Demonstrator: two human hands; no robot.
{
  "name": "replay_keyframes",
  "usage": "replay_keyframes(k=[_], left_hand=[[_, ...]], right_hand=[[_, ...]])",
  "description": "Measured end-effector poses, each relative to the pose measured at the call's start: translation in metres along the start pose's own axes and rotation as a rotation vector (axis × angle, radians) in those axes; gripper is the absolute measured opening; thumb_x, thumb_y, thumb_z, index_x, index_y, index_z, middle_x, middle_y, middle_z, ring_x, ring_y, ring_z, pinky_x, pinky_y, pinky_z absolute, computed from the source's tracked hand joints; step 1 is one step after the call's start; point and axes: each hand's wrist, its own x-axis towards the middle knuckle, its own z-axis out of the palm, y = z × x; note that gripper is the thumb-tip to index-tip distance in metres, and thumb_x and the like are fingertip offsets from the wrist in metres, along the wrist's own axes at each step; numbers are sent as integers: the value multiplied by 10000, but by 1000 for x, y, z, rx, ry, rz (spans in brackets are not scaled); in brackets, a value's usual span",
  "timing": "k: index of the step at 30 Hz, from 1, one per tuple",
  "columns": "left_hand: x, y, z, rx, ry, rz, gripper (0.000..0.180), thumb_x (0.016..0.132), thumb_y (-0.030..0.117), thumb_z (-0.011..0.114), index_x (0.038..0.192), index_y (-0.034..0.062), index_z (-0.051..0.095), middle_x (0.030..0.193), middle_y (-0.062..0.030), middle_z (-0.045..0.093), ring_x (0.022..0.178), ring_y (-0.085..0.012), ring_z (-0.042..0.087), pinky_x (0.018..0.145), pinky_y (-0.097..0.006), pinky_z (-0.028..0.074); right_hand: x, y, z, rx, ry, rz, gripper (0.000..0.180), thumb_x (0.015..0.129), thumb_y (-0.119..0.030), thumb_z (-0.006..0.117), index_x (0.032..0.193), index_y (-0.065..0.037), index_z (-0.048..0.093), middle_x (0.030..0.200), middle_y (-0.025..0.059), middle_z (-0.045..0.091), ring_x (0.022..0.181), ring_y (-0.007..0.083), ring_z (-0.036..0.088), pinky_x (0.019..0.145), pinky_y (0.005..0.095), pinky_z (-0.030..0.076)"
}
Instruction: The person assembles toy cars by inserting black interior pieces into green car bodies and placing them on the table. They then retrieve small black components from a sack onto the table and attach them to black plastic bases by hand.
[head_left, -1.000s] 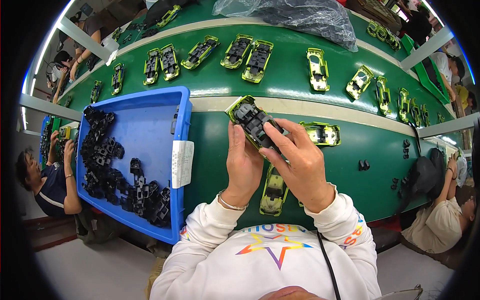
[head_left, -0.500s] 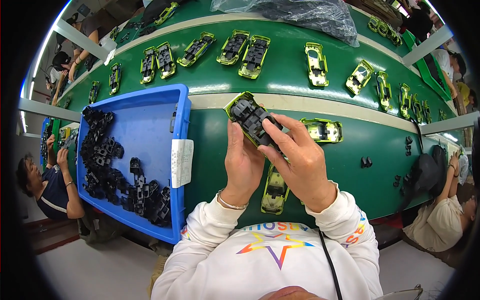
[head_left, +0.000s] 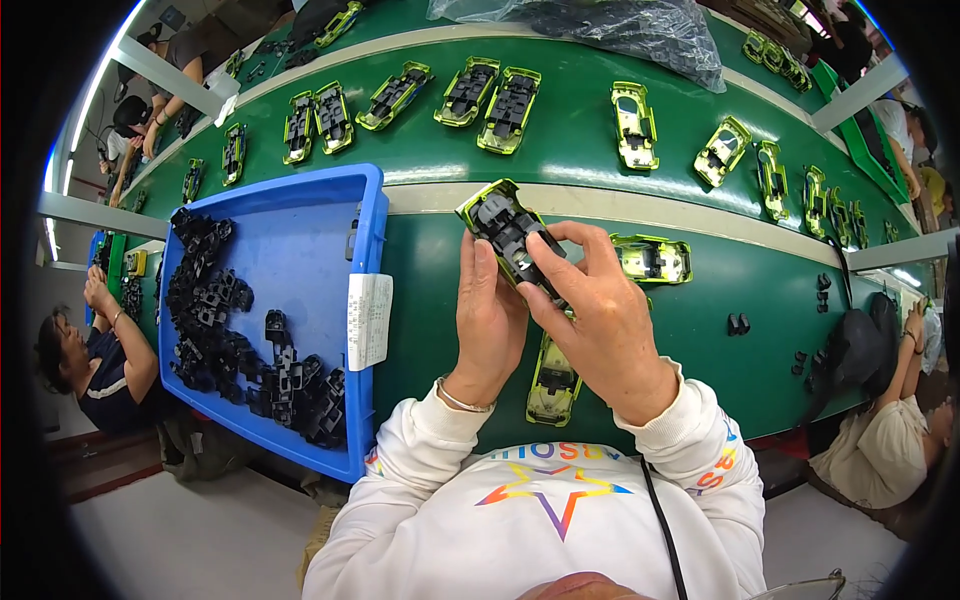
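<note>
A yellow-green toy car body (head_left: 508, 228) with a black interior piece set in it is held up in front of me, tilted, its open side facing up. My left hand (head_left: 488, 325) is closed around its lower left side, thumb along the edge. From the right, my right hand (head_left: 600, 310) grips the same body, its fingers pressed on the black piece. Just below my hands lies another toy car body (head_left: 553, 380), partly covered by my right hand. A further pale-lined body (head_left: 655, 260) rests beyond my right fingers.
A blue bin (head_left: 285, 205) with many black interior pieces (head_left: 215, 300) stands at left, a paper label (head_left: 369, 320) on its rim. Car bodies line the green far table (head_left: 570, 120). Small black parts (head_left: 738, 324) lie at right, near a black bag (head_left: 850, 350). Co-workers sit at both sides.
The held car body has turned and tipped slightly, and my right fingers have shifted on the black piece. The co-worker at left has drawn both hands together.
</note>
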Motion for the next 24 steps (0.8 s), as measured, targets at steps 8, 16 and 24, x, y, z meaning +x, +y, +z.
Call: replay_keyframes(k=[8, 16, 24], left_hand=[[1, 4, 4, 19, 18, 7, 436, 1096, 399, 317, 1343, 71, 464, 1252, -83, 588, 1134, -193, 582, 987, -370, 474], [-3, -1, 0, 92, -49, 65, 412, 1026, 148, 431, 1422, 39, 392, 1350, -140, 554, 1180, -216, 568, 1039, -366, 444], [7, -9, -12, 393, 69, 39, 282, 960, 123, 554, 1218, 21, 502, 1111, -76, 616, 1042, -173, 600, 918, -336, 484]], right_hand=[[6, 0, 3, -100, -33, -32, 374, 869, -140, 715, 1210, -28, 609, 1205, 140, 539, 714, 290, 683, 598, 384, 567], [-4, -4, -10, -141, -140, -39, 465, 810, -26, 720, 1262, -55, 613, 1257, 119, 542, 786, 230, 640, 673, 378, 536], [-6, 16, -14, -174, -94, -159, 549, 798, -88, 739, 1318, -100, 565, 1307, 113, 569, 1051, 308, 618, 889, 423, 481]])
